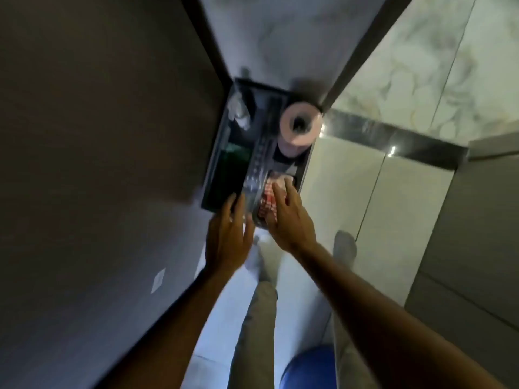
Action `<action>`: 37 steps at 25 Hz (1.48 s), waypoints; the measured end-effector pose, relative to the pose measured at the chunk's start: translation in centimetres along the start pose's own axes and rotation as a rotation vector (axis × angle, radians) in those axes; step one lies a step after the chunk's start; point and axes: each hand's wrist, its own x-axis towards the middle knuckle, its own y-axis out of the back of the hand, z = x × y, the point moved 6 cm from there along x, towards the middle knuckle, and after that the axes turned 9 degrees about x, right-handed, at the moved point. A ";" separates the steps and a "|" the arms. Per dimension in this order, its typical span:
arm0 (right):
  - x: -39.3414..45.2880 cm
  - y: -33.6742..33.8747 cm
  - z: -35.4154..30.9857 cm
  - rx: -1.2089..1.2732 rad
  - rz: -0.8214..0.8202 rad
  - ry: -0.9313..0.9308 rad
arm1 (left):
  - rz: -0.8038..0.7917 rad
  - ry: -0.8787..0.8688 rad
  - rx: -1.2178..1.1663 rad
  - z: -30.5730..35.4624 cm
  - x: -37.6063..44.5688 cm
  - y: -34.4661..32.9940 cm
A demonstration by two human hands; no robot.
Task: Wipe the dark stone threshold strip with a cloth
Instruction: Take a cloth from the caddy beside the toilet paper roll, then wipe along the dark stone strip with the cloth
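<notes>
the one dark polished stone threshold strip (393, 141) crosses the pale tiled floor (393, 209) at upper right, untouched. one red-and-white checked cloth (266, 200) lies in a black open caddy box (222, 153), under the right hand (289, 217), whose fingers are spread on it, not clenched. the left hand (227, 237) hovers open at the box's near edge. one pink paper roll (300, 124) stands in the box. two grey walls flank it.

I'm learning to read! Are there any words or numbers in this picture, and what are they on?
No words or numbers can be read here.
Pale sticker on the dark wall: blank or too blurred to tell.
Red-and-white checked cloth under the right hand: just a pattern, no letters.
Paper roll in the black caddy: plain.
</notes>
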 end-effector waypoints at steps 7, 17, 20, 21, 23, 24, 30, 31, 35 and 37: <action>8.3 -11.8 10.5 0.045 0.083 -0.309 | 0.202 -0.267 0.268 1.6 15.3 -7.4; 10.0 -12.4 11.9 -0.118 0.084 -0.315 | 0.166 -0.310 0.426 1.5 17.8 -9.6; 8.4 -9.9 9.8 -0.078 0.072 -0.331 | 0.188 -0.354 0.383 1.5 16.7 -8.4; 7.1 -8.4 8.8 0.012 0.095 -0.350 | 0.196 -0.358 0.366 1.6 15.9 -7.4; 3.2 -3.8 5.8 0.216 0.123 -0.357 | 0.198 -0.343 0.382 2.6 13.1 -3.9; 1.0 -1.3 4.3 0.282 0.121 -0.343 | 0.192 -0.337 0.422 3.4 11.5 -2.2; -6.6 17.2 3.9 0.486 0.259 -0.382 | 0.142 -0.492 0.364 15.2 3.0 4.8; -6.5 20.4 4.8 0.485 0.302 -0.389 | 0.122 -0.535 0.350 18.1 2.7 5.0; -3.5 29.6 10.7 0.391 0.356 -0.422 | 0.061 -0.579 0.285 27.5 4.5 1.3; 0.1 31.9 16.0 0.397 0.317 -0.433 | 0.040 -0.507 0.288 30.8 7.8 -3.6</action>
